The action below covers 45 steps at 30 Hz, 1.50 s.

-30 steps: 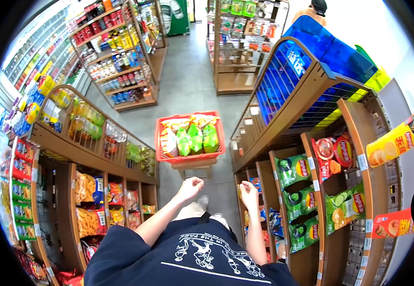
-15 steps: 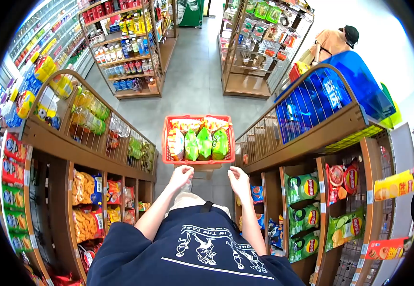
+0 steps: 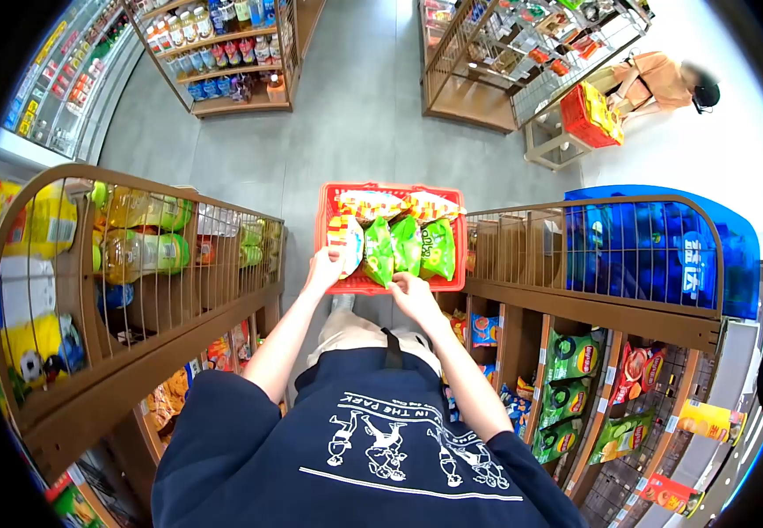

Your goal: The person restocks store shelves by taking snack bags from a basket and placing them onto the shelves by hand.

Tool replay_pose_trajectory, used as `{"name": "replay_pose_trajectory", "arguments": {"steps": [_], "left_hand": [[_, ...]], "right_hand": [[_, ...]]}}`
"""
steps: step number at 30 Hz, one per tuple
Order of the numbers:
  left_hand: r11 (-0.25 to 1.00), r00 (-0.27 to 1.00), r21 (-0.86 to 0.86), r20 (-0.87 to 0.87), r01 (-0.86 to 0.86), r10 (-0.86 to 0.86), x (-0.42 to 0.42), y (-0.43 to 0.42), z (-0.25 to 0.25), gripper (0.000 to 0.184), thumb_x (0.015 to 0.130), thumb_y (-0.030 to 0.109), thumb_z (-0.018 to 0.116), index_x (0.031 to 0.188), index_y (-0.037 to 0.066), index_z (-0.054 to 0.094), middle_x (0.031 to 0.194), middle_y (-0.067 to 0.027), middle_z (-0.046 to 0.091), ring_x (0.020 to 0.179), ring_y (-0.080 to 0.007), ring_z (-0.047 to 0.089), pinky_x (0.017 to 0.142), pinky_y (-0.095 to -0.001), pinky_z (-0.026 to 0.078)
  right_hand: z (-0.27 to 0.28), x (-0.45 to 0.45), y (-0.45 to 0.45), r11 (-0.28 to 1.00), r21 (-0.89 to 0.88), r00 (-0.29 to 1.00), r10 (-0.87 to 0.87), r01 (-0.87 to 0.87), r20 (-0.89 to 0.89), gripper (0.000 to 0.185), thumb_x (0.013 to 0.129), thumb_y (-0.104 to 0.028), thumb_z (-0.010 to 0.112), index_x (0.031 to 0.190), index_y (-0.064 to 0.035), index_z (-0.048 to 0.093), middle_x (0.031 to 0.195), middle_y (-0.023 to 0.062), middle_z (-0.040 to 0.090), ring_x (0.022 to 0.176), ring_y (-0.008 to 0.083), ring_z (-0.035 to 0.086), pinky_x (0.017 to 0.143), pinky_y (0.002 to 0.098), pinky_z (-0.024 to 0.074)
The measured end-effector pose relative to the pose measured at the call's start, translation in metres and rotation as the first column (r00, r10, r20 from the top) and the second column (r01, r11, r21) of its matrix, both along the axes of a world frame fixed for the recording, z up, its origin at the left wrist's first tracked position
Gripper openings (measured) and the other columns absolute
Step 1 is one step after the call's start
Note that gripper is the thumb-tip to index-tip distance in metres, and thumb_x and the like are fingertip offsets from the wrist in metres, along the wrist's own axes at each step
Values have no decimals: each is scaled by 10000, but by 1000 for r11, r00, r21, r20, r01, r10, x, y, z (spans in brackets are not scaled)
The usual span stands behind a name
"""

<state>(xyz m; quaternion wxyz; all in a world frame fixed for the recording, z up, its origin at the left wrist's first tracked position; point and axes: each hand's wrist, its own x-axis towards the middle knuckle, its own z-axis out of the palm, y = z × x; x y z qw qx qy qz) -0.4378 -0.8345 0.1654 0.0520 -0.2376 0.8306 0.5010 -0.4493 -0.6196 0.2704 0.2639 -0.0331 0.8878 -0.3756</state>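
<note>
In front of me is a red shopping basket [image 3: 461,255] with snack bags standing in it. Green bags [image 3: 406,245] fill the middle and right of its near row, and a white-and-orange bag [image 3: 352,250] stands at the left. Orange-and-white packs [image 3: 372,205] lie along the far side. My left hand [image 3: 326,268] reaches over the near left rim, its fingers closed at the edge of the white-and-orange bag. The fingertips of my right hand [image 3: 411,294] pinch the lower corner of a green bag at the near rim.
Racks with bottles [image 3: 144,251] and chip bags [image 3: 572,356] flank me. Blue-wrapped goods [image 3: 641,251] sit in the right rack. Ahead is grey floor [image 3: 355,106] between shelves. A person [image 3: 663,84] bends over another red basket [image 3: 585,114] at the far right.
Both hands have moved forward from in front of the basket onto the bags inside it. The view has tilted down, and more of the other person's basket shows.
</note>
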Motion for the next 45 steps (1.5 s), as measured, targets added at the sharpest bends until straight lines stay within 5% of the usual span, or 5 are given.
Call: {"name": "replay_pose_trajectory", "arguments": {"steps": [5, 11, 15, 25, 45], "left_hand": [[971, 876, 236, 474, -28, -90, -16, -15, 7, 428, 812, 344, 656, 710, -71, 647, 553, -146, 624, 405, -219, 607, 402, -353, 512], [983, 913, 92, 364, 161, -184, -10, -1, -35, 335, 824, 275, 625, 823, -57, 669, 653, -171, 664, 459, -231, 634, 442, -343, 533], [983, 942, 49, 281, 179, -185, -12, -14, -35, 255, 811, 244, 654, 838, -7, 690, 752, -187, 681, 716, -323, 682, 706, -421, 530], [959, 973, 239, 132, 153, -188, -9, -34, 16, 187, 837, 162, 616, 759, -8, 631, 618, -51, 608, 583, -76, 547, 542, -265, 431], [887, 990, 443, -110, 128, -87, 39, -15, 4, 158, 882, 118, 553, 768, 10, 578, 676, -8, 553, 578, -71, 533, 536, -233, 423]], "right_hand": [[-10, -10, -66, 973, -16, 969, 232, -232, 90, 344, 856, -202, 603, 1084, 56, 604, 952, 265, 654, 914, 360, 653, 825, 415, 512], [-73, -5, -72, 948, 93, 951, 298, -304, 79, 317, 840, -170, 590, 1057, 60, 608, 982, 281, 642, 952, 399, 626, 853, 437, 495], [-71, -16, -45, 952, 199, 967, 205, -234, 154, 343, 839, -177, 594, 1087, 60, 606, 998, 284, 638, 972, 393, 622, 889, 428, 487], [-52, -27, -51, 967, 153, 951, 157, -202, 268, 721, 800, -315, 680, 1363, 35, 394, 1266, 289, 517, 1212, 351, 497, 1019, 386, 401], [-75, -13, -43, 975, -62, 925, 223, -214, 307, 873, 707, -337, 761, 1358, 84, 359, 1334, 265, 470, 1255, 316, 467, 1062, 361, 361]]}}
